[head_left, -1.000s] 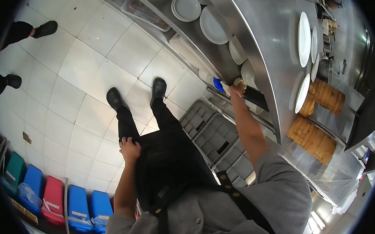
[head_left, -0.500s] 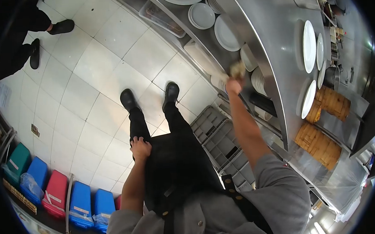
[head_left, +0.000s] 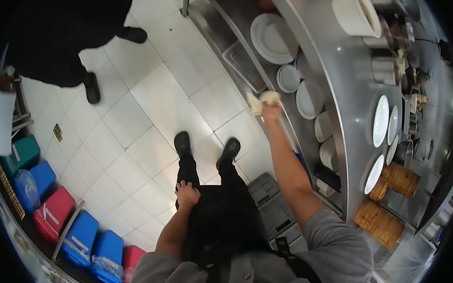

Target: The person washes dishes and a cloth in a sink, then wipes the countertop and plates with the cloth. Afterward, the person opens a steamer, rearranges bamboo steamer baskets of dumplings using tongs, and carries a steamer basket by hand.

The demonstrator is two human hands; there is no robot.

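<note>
Head camera: at far left stands a co-worker in black clothing (head_left: 70,42), above smooth green, blue and red plastic bins (head_left: 83,236). The person's left hand (head_left: 188,195) rests at the edge of the black fabric apron (head_left: 222,217), fingers loosely curled; whether it has hold of anything I cannot tell. Further right, the right hand (head_left: 272,114) keeps its grip closed round a crumpled cream cloth (head_left: 255,105), which has moved along the steel shelf (head_left: 296,124) to its front edge, near the clear rectangular plastic tub (head_left: 244,65); the work has apparently passed to this stretch. Glossy white plates (head_left: 288,78) sit further in; past the smooth steel bench (head_left: 353,95) stand round, ribbed bamboo steamers (head_left: 401,181)
</note>
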